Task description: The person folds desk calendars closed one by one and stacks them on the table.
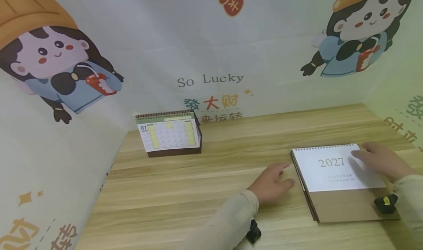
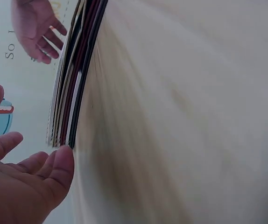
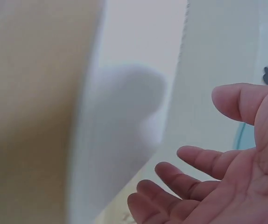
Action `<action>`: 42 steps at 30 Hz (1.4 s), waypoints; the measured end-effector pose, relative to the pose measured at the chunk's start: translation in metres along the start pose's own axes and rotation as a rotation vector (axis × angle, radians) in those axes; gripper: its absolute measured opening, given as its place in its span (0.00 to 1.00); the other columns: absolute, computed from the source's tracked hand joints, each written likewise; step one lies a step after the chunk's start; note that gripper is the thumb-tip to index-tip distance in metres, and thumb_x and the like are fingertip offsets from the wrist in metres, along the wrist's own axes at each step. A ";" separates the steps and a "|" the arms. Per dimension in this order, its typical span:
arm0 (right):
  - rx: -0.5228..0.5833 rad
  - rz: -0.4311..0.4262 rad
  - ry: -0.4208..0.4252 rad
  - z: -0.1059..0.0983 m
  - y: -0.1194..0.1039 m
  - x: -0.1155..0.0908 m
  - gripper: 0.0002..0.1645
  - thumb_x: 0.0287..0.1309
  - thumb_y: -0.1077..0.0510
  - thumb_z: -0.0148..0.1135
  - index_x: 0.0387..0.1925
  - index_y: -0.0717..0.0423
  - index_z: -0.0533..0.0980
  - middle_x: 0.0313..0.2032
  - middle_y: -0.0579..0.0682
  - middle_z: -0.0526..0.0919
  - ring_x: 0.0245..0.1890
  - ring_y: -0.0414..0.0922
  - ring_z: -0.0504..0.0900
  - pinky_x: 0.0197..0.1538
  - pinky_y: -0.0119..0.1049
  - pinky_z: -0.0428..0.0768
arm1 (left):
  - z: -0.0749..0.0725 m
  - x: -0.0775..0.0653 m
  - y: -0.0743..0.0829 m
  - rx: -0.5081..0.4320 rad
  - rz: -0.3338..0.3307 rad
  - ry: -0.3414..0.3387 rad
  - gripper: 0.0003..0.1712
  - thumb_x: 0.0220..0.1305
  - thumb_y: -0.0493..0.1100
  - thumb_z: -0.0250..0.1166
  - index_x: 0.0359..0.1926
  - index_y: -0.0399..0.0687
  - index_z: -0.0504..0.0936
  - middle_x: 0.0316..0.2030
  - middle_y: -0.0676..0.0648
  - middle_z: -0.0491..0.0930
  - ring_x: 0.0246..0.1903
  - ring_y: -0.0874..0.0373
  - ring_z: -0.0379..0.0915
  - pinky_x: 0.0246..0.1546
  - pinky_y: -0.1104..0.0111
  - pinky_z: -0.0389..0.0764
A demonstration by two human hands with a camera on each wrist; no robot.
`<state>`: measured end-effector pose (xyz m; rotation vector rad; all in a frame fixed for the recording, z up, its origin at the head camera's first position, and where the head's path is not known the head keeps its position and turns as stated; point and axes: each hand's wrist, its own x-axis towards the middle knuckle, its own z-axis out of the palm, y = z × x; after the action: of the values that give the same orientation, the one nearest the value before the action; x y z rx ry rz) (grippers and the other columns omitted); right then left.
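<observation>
A spiral-bound desk calendar marked 2027 (image 1: 325,178) lies low and slanted on the table at the right, its white page above a brown base. My left hand (image 1: 271,184) is beside its left edge, fingers spread and relaxed. In the left wrist view those fingertips (image 2: 65,156) reach the corner of the calendar's layered edge (image 2: 75,70); whether they touch is hard to tell. Over the upper right corner is my right hand (image 1: 383,162), its shadow on the page. The right wrist view shows that hand (image 3: 232,182) with fingers loosely extended, apart from the white page (image 3: 138,42).
Another desk calendar (image 1: 172,134), opened to month 07, stands upright at the back left. The wood-grain table (image 1: 231,162) meets a printed backdrop (image 1: 211,51) with cartoon figures behind and at both sides. A black wrist camera (image 1: 253,232) hangs below the left cuff.
</observation>
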<state>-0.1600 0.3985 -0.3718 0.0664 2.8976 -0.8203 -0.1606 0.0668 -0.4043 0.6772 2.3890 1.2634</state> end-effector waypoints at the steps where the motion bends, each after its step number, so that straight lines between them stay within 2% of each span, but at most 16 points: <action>1: 0.002 -0.011 0.010 -0.001 -0.004 0.000 0.38 0.75 0.47 0.45 0.59 0.85 0.61 0.54 0.85 0.66 0.52 0.79 0.66 0.51 0.68 0.68 | -0.004 -0.001 -0.001 0.036 0.019 -0.009 0.33 0.72 0.55 0.57 0.73 0.53 0.64 0.70 0.52 0.63 0.67 0.57 0.62 0.64 0.64 0.65; 3: 0.004 -0.015 0.020 -0.002 -0.015 0.001 0.44 0.76 0.45 0.43 0.64 0.87 0.52 0.60 0.87 0.55 0.58 0.82 0.57 0.57 0.73 0.59 | -0.012 -0.004 -0.004 0.124 0.057 -0.027 0.35 0.72 0.58 0.55 0.74 0.53 0.62 0.74 0.50 0.58 0.71 0.56 0.55 0.67 0.62 0.61; 4: 0.011 -0.019 0.022 -0.001 -0.022 0.001 0.45 0.76 0.45 0.43 0.64 0.87 0.50 0.61 0.87 0.53 0.59 0.82 0.54 0.58 0.73 0.57 | -0.017 -0.006 -0.005 0.163 0.069 -0.038 0.36 0.72 0.60 0.54 0.75 0.53 0.61 0.75 0.50 0.54 0.72 0.55 0.52 0.68 0.60 0.60; 8: 0.003 -0.074 0.066 0.005 -0.049 0.004 0.42 0.76 0.45 0.44 0.66 0.83 0.53 0.63 0.84 0.55 0.60 0.79 0.57 0.58 0.73 0.59 | -0.038 -0.016 -0.012 0.352 0.141 -0.067 0.42 0.70 0.66 0.53 0.77 0.54 0.58 0.78 0.45 0.42 0.75 0.52 0.39 0.70 0.56 0.56; 13: -0.002 -0.163 0.097 0.017 -0.078 0.007 0.38 0.75 0.48 0.48 0.67 0.79 0.58 0.64 0.81 0.59 0.60 0.77 0.62 0.58 0.71 0.62 | -0.067 -0.034 -0.029 0.588 0.235 -0.041 0.43 0.69 0.67 0.55 0.75 0.51 0.60 0.77 0.41 0.42 0.76 0.47 0.37 0.71 0.56 0.52; 15: 0.003 -0.189 0.099 0.022 -0.086 0.010 0.38 0.74 0.49 0.49 0.67 0.79 0.58 0.64 0.80 0.60 0.60 0.76 0.63 0.58 0.70 0.63 | -0.077 -0.042 -0.036 0.639 0.231 -0.033 0.43 0.68 0.68 0.55 0.75 0.50 0.61 0.77 0.40 0.42 0.76 0.46 0.37 0.71 0.54 0.52; 18: 0.013 -0.221 0.093 0.031 -0.093 0.014 0.38 0.74 0.48 0.49 0.67 0.78 0.58 0.64 0.80 0.59 0.60 0.76 0.64 0.58 0.69 0.64 | -0.089 -0.054 -0.044 0.714 0.191 -0.033 0.45 0.68 0.70 0.54 0.77 0.52 0.58 0.78 0.39 0.40 0.76 0.44 0.33 0.71 0.47 0.50; 23: -0.006 -0.289 0.090 0.051 -0.110 0.016 0.41 0.74 0.46 0.51 0.70 0.75 0.55 0.69 0.78 0.53 0.66 0.75 0.55 0.62 0.70 0.58 | -0.101 -0.071 -0.053 0.861 0.122 -0.031 0.48 0.66 0.74 0.51 0.78 0.55 0.54 0.78 0.39 0.38 0.75 0.39 0.30 0.68 0.39 0.47; 25: -0.024 -0.321 0.081 0.059 -0.118 0.017 0.42 0.73 0.46 0.53 0.71 0.74 0.54 0.70 0.76 0.50 0.69 0.74 0.50 0.64 0.70 0.54 | -0.104 -0.076 -0.057 0.892 0.095 -0.017 0.48 0.66 0.74 0.50 0.78 0.56 0.54 0.78 0.39 0.38 0.75 0.39 0.30 0.68 0.38 0.47; 28: -0.045 -0.380 0.072 0.070 -0.129 0.018 0.43 0.72 0.46 0.55 0.72 0.72 0.53 0.72 0.75 0.49 0.71 0.72 0.47 0.65 0.70 0.53 | -0.109 -0.083 -0.064 0.909 0.067 0.011 0.48 0.66 0.75 0.49 0.78 0.56 0.55 0.78 0.40 0.38 0.75 0.39 0.30 0.68 0.38 0.45; 33: -0.088 -0.464 0.077 0.084 -0.143 0.020 0.44 0.72 0.45 0.56 0.72 0.72 0.54 0.72 0.74 0.48 0.72 0.71 0.44 0.67 0.67 0.51 | -0.119 -0.093 -0.080 0.931 0.069 0.055 0.47 0.66 0.75 0.48 0.78 0.56 0.56 0.77 0.38 0.41 0.75 0.38 0.31 0.68 0.37 0.47; 36: -0.127 -0.495 0.077 0.091 -0.152 0.022 0.44 0.71 0.44 0.56 0.72 0.70 0.55 0.73 0.73 0.48 0.72 0.70 0.43 0.68 0.68 0.49 | -0.130 -0.099 -0.088 0.941 0.055 0.090 0.47 0.67 0.74 0.48 0.78 0.56 0.55 0.77 0.38 0.40 0.75 0.39 0.30 0.68 0.37 0.46; 42: -0.186 -0.524 0.083 0.101 -0.169 0.025 0.42 0.69 0.47 0.59 0.72 0.68 0.58 0.73 0.72 0.50 0.73 0.70 0.44 0.66 0.70 0.50 | -0.157 -0.113 -0.101 0.956 0.032 0.154 0.45 0.69 0.72 0.47 0.78 0.55 0.54 0.77 0.37 0.39 0.75 0.38 0.29 0.67 0.36 0.46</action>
<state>-0.1866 0.2020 -0.3725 -0.7186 3.0923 -0.6115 -0.1727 -0.1507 -0.3951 0.8702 3.0644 0.0876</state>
